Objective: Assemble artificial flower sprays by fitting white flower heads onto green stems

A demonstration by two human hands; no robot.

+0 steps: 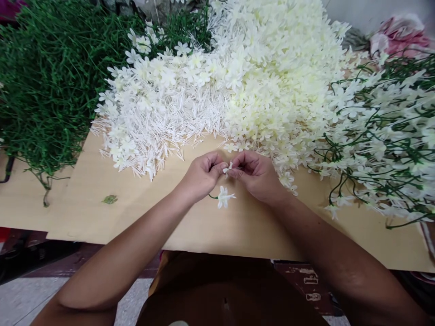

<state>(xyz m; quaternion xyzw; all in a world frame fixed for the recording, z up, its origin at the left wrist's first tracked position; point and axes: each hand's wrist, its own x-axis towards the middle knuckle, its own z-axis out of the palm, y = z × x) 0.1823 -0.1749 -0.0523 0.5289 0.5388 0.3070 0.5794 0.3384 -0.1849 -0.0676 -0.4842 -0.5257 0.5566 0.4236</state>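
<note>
1. Dark clothes (217, 290) on the person were closest, low in the middle.
2. Next came two bare arms, the left arm (136, 244) and the right arm (333, 244). Both went over the edge of a tan board (163, 226).
3. Between the arms was one white flower (223, 198). Its green stem (213, 197) came out from under the left hand (204, 174). I could not tell if the flower touched the board.
4. Off to the left, a small green scrap (109, 199) lay on the board.
5. On the right, a bunch (387, 131) of white flowers with green stems lay in a mess.
6. Mid-board, the left hand pinched a tiny white bloom (227, 170) with thumb and finger. The right hand (256, 175) pinched it too, from the other side.
7. Past the hands sat a white heap (176, 108) with thin stalks, and a pale yellow heap (282, 77) beside it.
8. Far left was a green pile (50, 81). Far right was a pink cloth (401, 36).
</note>
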